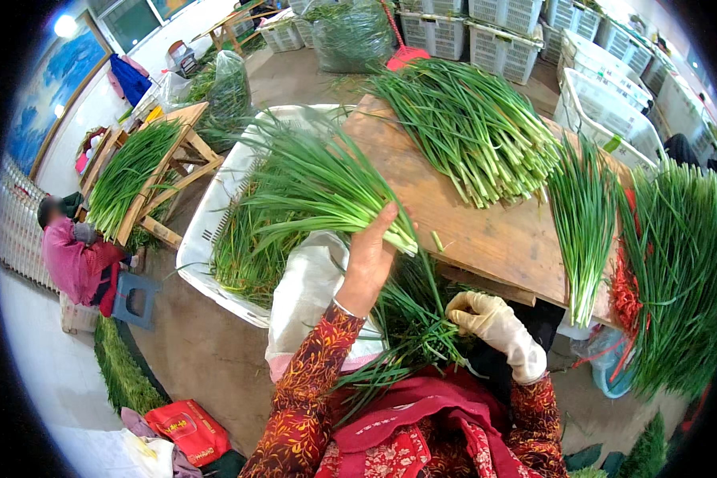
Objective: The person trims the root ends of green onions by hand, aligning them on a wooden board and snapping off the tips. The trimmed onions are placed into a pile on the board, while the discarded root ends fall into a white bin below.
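The bare left hand is closed around a bunch of long green stalks, held up between the basin and the near edge of the counter. Its pale cut ends stick out below the grip, while the leaves fan up and to the left over the white basin. The right hand, in a pale glove, has its fingers curled at the edge of the loose greens on the lap — whether it pinches a strand, I cannot tell.

The wooden counter carries a big pile, its pale ends toward the lower right. A smaller bundle lies to the right of that, ends toward the person, with red ties just beside it and a large bundle beyond them. A short cut piece lies near the counter's front edge.

More leaves fill the basin, and a white sack hangs at its near side. Farther left, a co-worker in pink sits near a blue stool, facing a wooden stand heaped with greens. White crates are stacked at the back; a red bag lies at lower left.
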### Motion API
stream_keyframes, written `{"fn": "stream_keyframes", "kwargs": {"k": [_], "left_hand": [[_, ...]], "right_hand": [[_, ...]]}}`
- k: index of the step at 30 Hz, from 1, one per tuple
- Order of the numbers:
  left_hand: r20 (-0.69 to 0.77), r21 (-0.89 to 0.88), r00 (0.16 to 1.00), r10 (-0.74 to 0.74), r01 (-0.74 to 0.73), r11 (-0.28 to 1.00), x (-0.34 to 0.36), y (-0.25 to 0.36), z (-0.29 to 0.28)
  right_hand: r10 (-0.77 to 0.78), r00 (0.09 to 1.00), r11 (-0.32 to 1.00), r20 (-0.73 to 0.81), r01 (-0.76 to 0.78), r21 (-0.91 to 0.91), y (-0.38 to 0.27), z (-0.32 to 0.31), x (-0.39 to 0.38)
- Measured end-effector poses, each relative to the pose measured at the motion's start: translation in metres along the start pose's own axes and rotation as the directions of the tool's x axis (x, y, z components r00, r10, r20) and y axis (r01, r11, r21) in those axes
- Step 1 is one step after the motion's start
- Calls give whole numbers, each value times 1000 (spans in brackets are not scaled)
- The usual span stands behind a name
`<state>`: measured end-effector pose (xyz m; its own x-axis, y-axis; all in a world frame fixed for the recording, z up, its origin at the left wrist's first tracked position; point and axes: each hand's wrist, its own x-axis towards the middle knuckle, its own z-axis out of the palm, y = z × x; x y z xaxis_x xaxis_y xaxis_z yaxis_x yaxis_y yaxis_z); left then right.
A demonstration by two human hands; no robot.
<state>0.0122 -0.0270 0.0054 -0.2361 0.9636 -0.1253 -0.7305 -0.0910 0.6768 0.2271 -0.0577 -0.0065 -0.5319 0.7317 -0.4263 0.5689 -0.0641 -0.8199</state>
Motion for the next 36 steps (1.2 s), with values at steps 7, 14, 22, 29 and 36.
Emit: {"fn": "stream_keyframes", "kwargs": {"k": [7, 14, 22, 29, 36], "left_hand": [[141, 53, 973, -183, 177, 983, -22, -63, 24], [276, -162, 889, -365, 417, 894, -29, -100, 13], [372, -223, 881, -292, 390, 893, -14, -59, 13], [368, -230, 861, -352, 451, 862, -29, -66, 27], [351, -234, 875, -334, 427, 873, -61, -116, 36]], "right_hand": [[-216, 796, 968, -566, 250, -17, -16, -9, 17], [-76, 838, 964, -541, 200, 173, 30, -2, 17], [92, 987, 921, -135, -136, -364, 70, 19, -8], [-391, 564, 857, -728, 512, -63, 2, -1, -21], [-64, 543, 524, -837, 732, 435, 8, 17, 33]]}}
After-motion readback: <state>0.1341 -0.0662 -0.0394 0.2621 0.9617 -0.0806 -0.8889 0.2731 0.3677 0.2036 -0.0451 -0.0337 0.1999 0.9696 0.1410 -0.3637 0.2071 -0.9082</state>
